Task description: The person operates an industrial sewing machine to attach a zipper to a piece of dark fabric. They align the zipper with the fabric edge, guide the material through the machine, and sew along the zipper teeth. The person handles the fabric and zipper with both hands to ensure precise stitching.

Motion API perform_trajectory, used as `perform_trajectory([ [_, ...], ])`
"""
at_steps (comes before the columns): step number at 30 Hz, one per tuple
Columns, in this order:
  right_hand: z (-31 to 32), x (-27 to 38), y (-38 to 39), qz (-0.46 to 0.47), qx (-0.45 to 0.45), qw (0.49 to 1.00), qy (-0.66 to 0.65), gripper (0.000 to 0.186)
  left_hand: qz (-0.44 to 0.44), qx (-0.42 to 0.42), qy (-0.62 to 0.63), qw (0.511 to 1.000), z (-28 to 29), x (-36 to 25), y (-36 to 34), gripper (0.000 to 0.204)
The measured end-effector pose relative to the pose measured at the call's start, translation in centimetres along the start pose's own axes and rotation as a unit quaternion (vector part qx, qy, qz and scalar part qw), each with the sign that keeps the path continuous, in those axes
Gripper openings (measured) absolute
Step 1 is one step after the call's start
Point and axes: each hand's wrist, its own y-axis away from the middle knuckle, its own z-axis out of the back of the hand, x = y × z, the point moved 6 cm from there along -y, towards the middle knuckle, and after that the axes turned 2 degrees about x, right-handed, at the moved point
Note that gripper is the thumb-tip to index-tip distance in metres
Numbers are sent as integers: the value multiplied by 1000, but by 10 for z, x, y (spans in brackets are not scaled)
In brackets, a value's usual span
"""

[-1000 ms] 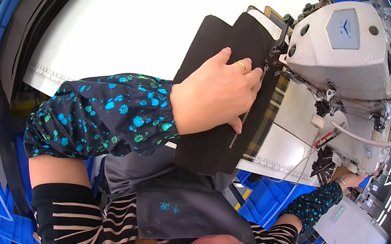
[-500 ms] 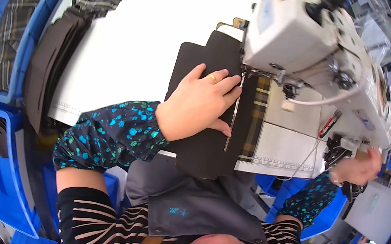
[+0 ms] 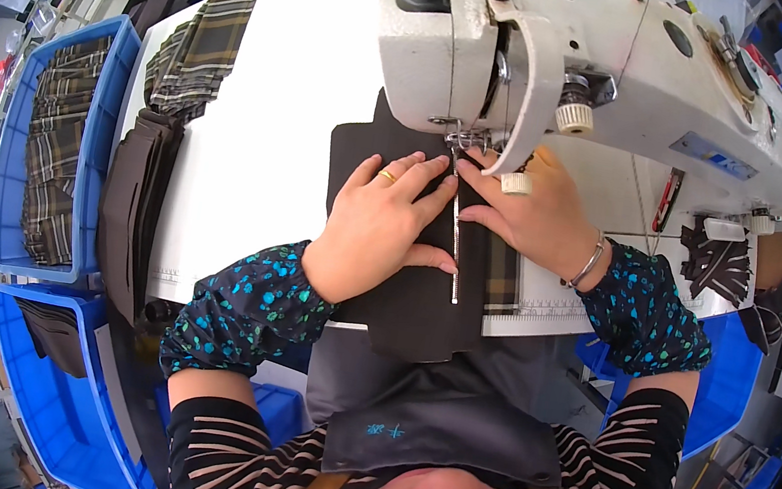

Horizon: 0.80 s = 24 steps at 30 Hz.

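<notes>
A dark brown fabric panel [image 3: 410, 318] lies on the white sewing table, its upper part beneath the head of the sewing machine [image 3: 413, 66]. Down its middle runs a narrow metal zipper [image 3: 454, 274], which reaches up to the presser foot [image 3: 467, 141]. My left hand [image 3: 378, 227] rests flat on the panel left of the zipper, fingers spread and thumb touching the zipper's edge. On the zipper's other side, my right hand [image 3: 538, 211] lies with fingers stretched toward the presser foot; the machine hides part of it. Plaid fabric [image 3: 504, 280] shows from under the panel's right side.
Stacked plaid pieces [image 3: 200, 49] and folded dark brown pieces [image 3: 137, 196] lie at the table's left. Beyond them stands a blue bin [image 3: 102, 136] of plaid cloth, with another blue bin [image 3: 70, 399] below. A red cutter [image 3: 667, 200] and striped scraps [image 3: 715, 263] lie at the right.
My right hand has come in from the far right onto the panel beside the zipper. My left hand keeps its place on the panel. The view has shifted, showing more of the machine.
</notes>
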Motion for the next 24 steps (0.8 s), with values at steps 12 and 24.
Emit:
perform_trajectory([
  [12, 48, -40, 1, -259, -97, 952, -130, 21, 3, 9, -22, 1000, 0, 2, 1, 86],
  [24, 52, -50, 3, -201, -189, 948, -159, 13, -6, 9, -30, 999, 3, -2, 2, 85],
])
